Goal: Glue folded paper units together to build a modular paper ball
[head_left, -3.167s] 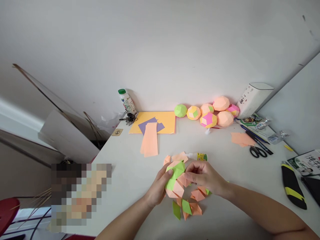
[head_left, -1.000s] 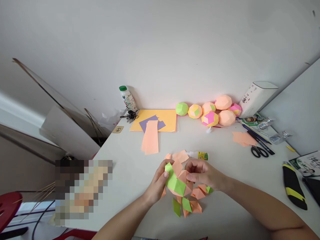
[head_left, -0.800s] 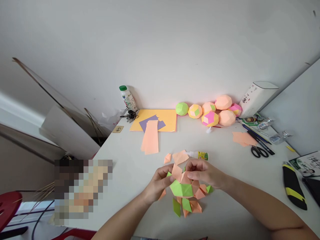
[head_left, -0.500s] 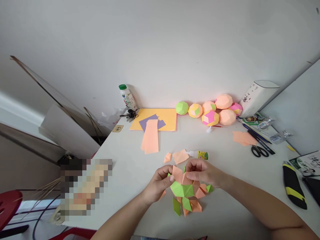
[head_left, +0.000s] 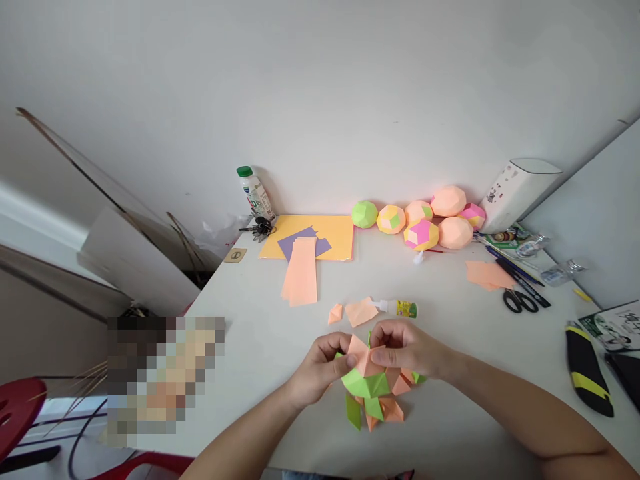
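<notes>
I'm pinching the angular peach-and-green paper model (head_left: 364,383) in my left hand (head_left: 321,365) and right hand (head_left: 409,347), both grips clasping its creased facets, just this side of the nozzle bottle (head_left: 405,309). Folded paper pieces (head_left: 393,409) are lying nearer me than that bottle; faceted paper balls (head_left: 455,233) are sitting beyond it on the desk (head_left: 255,353).

1. Green-and-peach paper model (head_left: 367,385): matt paper, smooth facets, sharp creases.
2. Loose folded units (head_left: 393,409): the same matt paper, crisply creased.
3. Faceted balls (head_left: 455,233): matt paper, smooth flat panels.
4. Peach strips (head_left: 303,273): flat, matt paper.
5. Glue bottle (head_left: 406,309): smooth plastic, printed label, pale plastic nozzle.
6. Drink bottle (head_left: 258,198): smooth plastic, green plastic cap.
7. Scissors (head_left: 511,301): dark plastic-looking handle loops.
8. Tabletop (head_left: 260,347): smooth, pale, with a soft sheen.
9. Red stool (head_left: 20,403): smooth, plastic-looking.
</notes>
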A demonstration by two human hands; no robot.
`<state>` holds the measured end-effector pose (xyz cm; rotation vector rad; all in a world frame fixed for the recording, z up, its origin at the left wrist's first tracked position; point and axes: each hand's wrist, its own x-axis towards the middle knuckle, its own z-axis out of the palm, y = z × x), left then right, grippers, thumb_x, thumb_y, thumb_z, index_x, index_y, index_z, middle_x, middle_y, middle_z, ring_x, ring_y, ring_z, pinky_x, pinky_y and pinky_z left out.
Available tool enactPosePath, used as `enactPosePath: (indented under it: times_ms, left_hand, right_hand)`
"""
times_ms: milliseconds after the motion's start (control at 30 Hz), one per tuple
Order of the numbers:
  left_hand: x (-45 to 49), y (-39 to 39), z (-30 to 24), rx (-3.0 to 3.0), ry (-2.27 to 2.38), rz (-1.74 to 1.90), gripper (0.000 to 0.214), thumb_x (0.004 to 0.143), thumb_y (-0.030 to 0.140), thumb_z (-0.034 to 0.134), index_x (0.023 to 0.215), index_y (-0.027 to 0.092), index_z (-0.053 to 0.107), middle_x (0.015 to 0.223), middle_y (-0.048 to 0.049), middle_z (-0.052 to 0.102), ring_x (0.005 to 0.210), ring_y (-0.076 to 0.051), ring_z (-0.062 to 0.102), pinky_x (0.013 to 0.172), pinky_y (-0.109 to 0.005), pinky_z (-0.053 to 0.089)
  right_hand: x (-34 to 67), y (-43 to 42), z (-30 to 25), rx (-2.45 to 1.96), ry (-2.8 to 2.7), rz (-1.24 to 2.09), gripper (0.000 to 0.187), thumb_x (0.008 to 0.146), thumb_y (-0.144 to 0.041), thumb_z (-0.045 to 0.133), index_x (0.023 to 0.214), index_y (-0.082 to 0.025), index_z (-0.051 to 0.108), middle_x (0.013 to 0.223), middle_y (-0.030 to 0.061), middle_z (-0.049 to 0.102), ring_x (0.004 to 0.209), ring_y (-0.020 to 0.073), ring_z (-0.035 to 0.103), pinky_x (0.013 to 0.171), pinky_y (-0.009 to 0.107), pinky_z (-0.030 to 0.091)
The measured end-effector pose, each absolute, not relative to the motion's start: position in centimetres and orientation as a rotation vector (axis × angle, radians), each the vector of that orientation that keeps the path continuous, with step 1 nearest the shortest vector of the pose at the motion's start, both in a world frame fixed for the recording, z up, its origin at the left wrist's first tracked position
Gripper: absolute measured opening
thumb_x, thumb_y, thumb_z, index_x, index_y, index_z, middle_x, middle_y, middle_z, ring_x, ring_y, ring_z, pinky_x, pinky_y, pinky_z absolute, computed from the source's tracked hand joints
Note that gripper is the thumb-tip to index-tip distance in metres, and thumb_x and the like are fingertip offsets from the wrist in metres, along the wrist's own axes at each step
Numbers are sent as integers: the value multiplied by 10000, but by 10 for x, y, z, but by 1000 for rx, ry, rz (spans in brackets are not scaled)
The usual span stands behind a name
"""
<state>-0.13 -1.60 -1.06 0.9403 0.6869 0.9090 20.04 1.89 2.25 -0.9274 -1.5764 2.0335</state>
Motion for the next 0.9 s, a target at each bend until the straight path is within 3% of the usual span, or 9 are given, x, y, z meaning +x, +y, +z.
enactPosePath:
  times_ms: [467,900]
  left_hand:
    - [-2,-16,-13,946,677,855,250,738,330,698,650,129,579,629,9,543,566,-82,451,548,-223,342]
    - [-2,-13,-13,996,698,807,246,768,327,669,673,120,575,641,6,527,589,-91,449,574,-229,345]
  right_hand:
    - [200,20,22,-944,-1591,2080,270,749,-374,716,780,-129,609,697,-23,527,596,64,457,511,172,348]
    - [197,17,14,-1006,-1535,2115,299,745,-375,708,662,-133,553,600,-51,432,548,61,386,496,191,290]
